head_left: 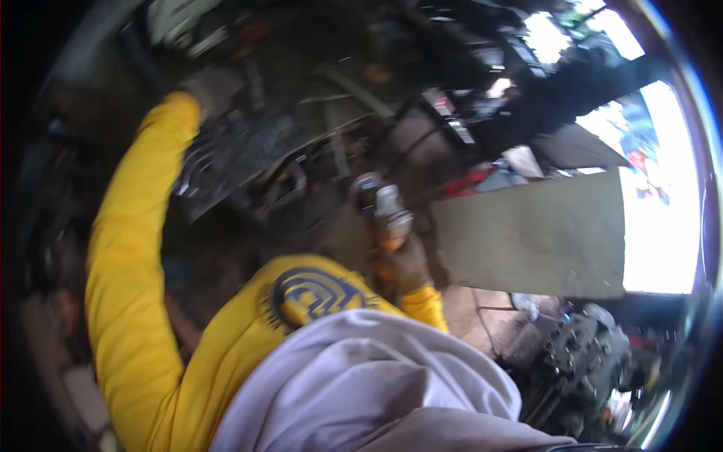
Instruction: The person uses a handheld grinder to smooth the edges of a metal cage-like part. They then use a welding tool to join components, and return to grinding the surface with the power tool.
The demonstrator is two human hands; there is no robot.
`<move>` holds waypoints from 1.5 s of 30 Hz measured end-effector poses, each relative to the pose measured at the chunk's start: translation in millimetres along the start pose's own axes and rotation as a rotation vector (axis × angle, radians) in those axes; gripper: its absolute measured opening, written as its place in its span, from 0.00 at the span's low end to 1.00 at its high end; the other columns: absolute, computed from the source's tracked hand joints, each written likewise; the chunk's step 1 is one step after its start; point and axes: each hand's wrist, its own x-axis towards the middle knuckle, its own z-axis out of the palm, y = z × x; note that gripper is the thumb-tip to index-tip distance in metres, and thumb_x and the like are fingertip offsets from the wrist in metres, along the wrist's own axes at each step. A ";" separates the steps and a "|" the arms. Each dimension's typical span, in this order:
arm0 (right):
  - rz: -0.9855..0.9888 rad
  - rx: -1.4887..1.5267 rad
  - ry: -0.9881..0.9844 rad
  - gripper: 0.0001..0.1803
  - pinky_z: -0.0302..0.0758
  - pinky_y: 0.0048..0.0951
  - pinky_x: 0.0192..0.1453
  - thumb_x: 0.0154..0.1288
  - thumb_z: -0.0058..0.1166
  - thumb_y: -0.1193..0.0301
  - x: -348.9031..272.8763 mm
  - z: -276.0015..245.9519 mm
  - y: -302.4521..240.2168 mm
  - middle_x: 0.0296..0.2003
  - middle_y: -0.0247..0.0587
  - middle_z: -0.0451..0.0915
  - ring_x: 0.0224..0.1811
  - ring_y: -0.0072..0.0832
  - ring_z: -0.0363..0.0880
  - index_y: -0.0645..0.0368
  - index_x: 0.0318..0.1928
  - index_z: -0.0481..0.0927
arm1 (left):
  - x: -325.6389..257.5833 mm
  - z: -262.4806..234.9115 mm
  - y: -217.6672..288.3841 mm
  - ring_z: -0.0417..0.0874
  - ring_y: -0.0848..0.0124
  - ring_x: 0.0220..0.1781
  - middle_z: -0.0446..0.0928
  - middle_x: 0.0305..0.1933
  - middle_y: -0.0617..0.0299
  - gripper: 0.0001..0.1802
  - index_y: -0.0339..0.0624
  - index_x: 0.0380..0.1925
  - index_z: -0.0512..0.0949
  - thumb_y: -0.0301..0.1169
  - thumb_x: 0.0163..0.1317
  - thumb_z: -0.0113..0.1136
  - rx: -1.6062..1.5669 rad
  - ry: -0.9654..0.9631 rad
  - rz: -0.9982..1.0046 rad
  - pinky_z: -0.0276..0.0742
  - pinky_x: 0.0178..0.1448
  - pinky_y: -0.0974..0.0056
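Note:
My right hand, below a yellow cuff, is closed round an angle grinder with an orange body and a silvery head. A dark round part with a reddish edge sits at the grinder's far end; motion blurs its details. Stretched out to the far left, my left hand is dark and smeared, so its fingers cannot be made out. It is over or beside a dark slotted metal piece, and whether they touch is unclear.
A flat greyish-green panel stands to the right of the grinder. Dark machine parts are at the lower right. Metal scraps and bars clutter the far side. Bright daylight comes in at the right.

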 end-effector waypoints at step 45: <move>0.159 -0.128 -0.209 0.34 0.79 0.35 0.57 0.49 0.73 0.69 18.7 -3.2 -9.8 0.48 0.44 0.86 0.48 0.34 0.85 0.62 0.59 0.79 | -126.1 -44.4 79.7 0.88 0.50 0.37 0.87 0.48 0.47 0.26 0.45 0.61 0.82 0.23 0.61 0.64 -0.212 0.723 -0.543 0.84 0.40 0.55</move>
